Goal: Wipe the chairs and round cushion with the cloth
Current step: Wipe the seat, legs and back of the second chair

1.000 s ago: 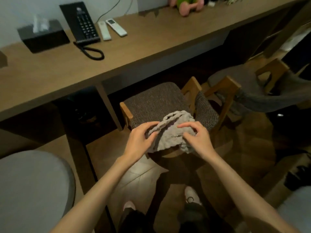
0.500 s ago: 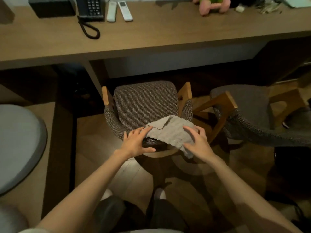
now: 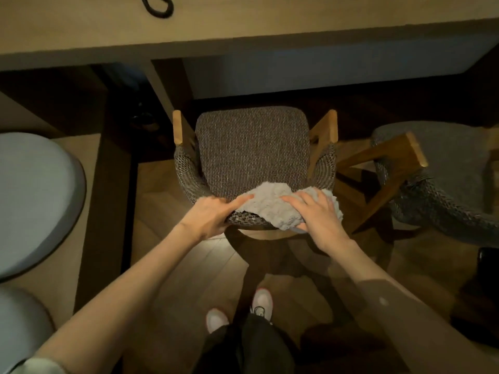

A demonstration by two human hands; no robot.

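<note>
A grey textured cloth (image 3: 272, 205) lies draped over the curved woven backrest of the brown upholstered chair (image 3: 252, 147) directly in front of me. My right hand (image 3: 318, 215) lies flat on the cloth's right part, thumb tucked under its lower edge. My left hand (image 3: 213, 214) rests on the backrest, its forefinger touching the cloth's left edge. A second chair (image 3: 442, 168) of the same kind stands at the right. The pale grey round cushion (image 3: 32, 201) is at the left.
A long wooden desk (image 3: 243, 20) runs across the top, its edge over the chair's front, with a black phone cord (image 3: 158, 8) on it. A desk leg (image 3: 164, 87) stands left of the chair. My feet in white shoes (image 3: 243, 311) are on the wooden floor.
The view has tilted down over the chair. The cloth has gone from bunched between both hands to spread on the backrest, and my right hand has flattened on top of it.
</note>
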